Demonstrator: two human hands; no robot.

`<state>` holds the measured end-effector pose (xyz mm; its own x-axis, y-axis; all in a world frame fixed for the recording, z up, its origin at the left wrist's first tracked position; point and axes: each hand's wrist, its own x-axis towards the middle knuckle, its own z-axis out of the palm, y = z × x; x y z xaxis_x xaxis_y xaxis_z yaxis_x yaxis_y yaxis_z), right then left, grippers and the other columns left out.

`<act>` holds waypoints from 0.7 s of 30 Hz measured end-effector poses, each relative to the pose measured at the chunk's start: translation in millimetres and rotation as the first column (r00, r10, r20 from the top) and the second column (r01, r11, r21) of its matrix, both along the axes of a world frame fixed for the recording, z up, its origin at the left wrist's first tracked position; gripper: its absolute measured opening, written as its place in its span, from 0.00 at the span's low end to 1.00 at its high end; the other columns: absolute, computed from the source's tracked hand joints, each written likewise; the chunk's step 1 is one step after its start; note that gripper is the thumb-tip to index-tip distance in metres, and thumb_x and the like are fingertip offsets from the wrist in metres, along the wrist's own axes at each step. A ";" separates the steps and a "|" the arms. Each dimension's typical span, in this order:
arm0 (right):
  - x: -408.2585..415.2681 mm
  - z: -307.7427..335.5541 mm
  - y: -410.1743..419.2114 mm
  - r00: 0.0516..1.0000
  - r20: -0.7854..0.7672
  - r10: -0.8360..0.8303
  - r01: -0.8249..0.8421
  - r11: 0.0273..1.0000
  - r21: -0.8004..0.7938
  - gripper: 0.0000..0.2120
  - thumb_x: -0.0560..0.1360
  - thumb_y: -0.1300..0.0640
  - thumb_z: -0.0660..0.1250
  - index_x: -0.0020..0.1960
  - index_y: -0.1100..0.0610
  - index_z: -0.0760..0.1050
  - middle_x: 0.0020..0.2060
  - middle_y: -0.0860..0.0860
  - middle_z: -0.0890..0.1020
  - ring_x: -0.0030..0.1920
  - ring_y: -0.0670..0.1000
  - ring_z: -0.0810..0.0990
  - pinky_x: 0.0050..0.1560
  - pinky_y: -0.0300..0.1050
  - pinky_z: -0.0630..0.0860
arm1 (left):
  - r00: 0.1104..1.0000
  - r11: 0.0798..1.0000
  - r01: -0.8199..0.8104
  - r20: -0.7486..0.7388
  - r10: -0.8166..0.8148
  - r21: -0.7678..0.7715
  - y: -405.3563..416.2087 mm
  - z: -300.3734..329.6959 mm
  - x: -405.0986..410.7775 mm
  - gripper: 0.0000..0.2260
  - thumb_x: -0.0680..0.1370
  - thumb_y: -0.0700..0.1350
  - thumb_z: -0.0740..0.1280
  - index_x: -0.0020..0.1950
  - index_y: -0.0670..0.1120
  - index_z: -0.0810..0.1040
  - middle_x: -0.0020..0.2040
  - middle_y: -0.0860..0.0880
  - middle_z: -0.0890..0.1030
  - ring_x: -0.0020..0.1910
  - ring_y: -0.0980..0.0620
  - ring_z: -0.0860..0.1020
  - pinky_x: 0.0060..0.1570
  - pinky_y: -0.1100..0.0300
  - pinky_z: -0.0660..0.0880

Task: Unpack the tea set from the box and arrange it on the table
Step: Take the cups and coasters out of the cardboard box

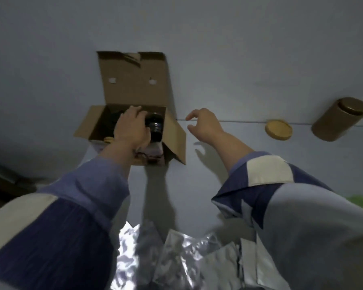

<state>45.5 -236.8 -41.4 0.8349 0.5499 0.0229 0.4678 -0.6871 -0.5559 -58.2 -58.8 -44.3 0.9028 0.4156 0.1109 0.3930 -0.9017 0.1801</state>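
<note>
Pale tabletop [239,59] carries everything, one seam line running across it to the right of the box. One cardboard box [134,114] sits centre, lid flap standing up at the far side with two punched holes, side flaps splayed left and right. The right flap stands between the box's inside and the right hand. Crumpled silver foil wrapping [166,254] lies at the near edge, between the two sleeves. One brown cylindrical tin [337,120] lies tilted far right, well apart from the box; one round wooden lid [278,129] lies flat just left of it.

Left hand [132,128] is down inside the box, fingers curled over a dark glossy tea-set piece [155,127], still within the box walls; the hand hides most of it, exact type unclear. A small tan round item [108,140] shows at the box's near-left corner.

Right hand [203,124] hovers off the tabletop just right of the box, fingers spread and slightly curled, holding nothing.
</note>
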 end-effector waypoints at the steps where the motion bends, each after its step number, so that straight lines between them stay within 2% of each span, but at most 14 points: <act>1: -11.6 2.7 18.2 0.999 -0.005 0.034 -0.034 0.999 0.008 0.13 0.75 0.61 0.65 0.60 0.56 0.78 0.62 0.56 0.76 0.63 0.56 0.75 0.59 0.44 0.72 | 0.999 0.999 -0.037 0.004 0.038 -0.021 17.0 -0.4 -13.0 0.24 0.78 0.45 0.62 0.74 0.41 0.63 0.76 0.42 0.60 0.76 0.42 0.57 0.74 0.47 0.56; 5: -48.2 10.1 80.6 0.989 -0.037 0.143 -0.141 0.989 0.042 0.13 0.76 0.61 0.65 0.59 0.53 0.79 0.58 0.52 0.81 0.59 0.52 0.79 0.60 0.43 0.74 | 0.984 0.977 -0.176 -0.044 0.172 -0.123 78.6 -9.0 -55.4 0.23 0.81 0.47 0.57 0.74 0.39 0.61 0.74 0.39 0.63 0.70 0.38 0.65 0.68 0.47 0.65; 8: -66.5 9.1 115.7 0.974 -0.058 0.221 -0.220 0.975 0.022 0.13 0.78 0.60 0.64 0.61 0.53 0.78 0.58 0.50 0.80 0.59 0.48 0.78 0.55 0.38 0.71 | 0.983 0.969 -0.157 -0.123 0.135 -0.189 99.2 -18.3 -69.9 0.20 0.82 0.46 0.53 0.72 0.38 0.63 0.70 0.37 0.67 0.67 0.37 0.68 0.65 0.48 0.66; 11: -80.8 2.0 146.8 0.964 -0.068 0.258 -0.257 0.966 0.027 0.13 0.77 0.61 0.65 0.60 0.55 0.79 0.59 0.52 0.81 0.60 0.51 0.78 0.58 0.40 0.72 | 0.993 0.960 -0.107 -0.085 0.088 -0.258 107.7 -31.1 -75.8 0.17 0.82 0.45 0.55 0.69 0.40 0.66 0.68 0.39 0.70 0.66 0.39 0.69 0.63 0.50 0.68; 14: -87.5 -2.0 172.1 0.956 0.018 0.294 -0.290 0.950 -0.113 0.12 0.77 0.61 0.66 0.58 0.55 0.80 0.56 0.54 0.83 0.56 0.53 0.80 0.55 0.44 0.76 | 0.995 0.937 -0.091 0.011 0.101 -0.338 109.6 -39.7 -78.9 0.18 0.81 0.44 0.56 0.70 0.43 0.67 0.69 0.42 0.71 0.66 0.40 0.70 0.63 0.50 0.69; 17: -92.0 -1.6 189.6 0.926 0.160 0.343 -0.270 0.895 -0.354 0.09 0.76 0.61 0.64 0.53 0.57 0.81 0.50 0.55 0.83 0.51 0.56 0.81 0.43 0.46 0.75 | 0.990 0.915 -0.071 0.085 0.114 -0.398 109.2 -45.3 -79.2 0.19 0.80 0.42 0.56 0.71 0.46 0.67 0.68 0.44 0.72 0.64 0.40 0.72 0.61 0.51 0.70; 19: -95.1 -2.6 198.3 0.905 0.210 0.369 -0.242 0.854 -0.460 0.09 0.76 0.62 0.61 0.51 0.59 0.79 0.50 0.56 0.82 0.53 0.57 0.79 0.42 0.47 0.73 | 0.987 0.901 -0.061 0.111 0.120 -0.429 110.7 -47.4 -80.2 0.20 0.79 0.41 0.56 0.72 0.48 0.66 0.68 0.45 0.72 0.63 0.40 0.73 0.58 0.52 0.70; 21: -96.7 -5.8 203.5 0.889 0.243 0.389 -0.215 0.821 -0.529 0.10 0.78 0.61 0.59 0.54 0.59 0.79 0.53 0.57 0.81 0.57 0.57 0.76 0.47 0.48 0.71 | 0.985 0.887 -0.055 0.120 0.123 -0.458 112.2 -48.8 -82.0 0.21 0.79 0.42 0.56 0.73 0.50 0.64 0.69 0.46 0.72 0.64 0.41 0.73 0.59 0.53 0.70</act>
<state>-51.2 -33.4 -47.3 0.6142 0.7861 -0.0695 0.7888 -0.6142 0.0245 -140.2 53.4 -93.0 0.8486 0.5288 0.0161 0.4070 -0.6719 0.6188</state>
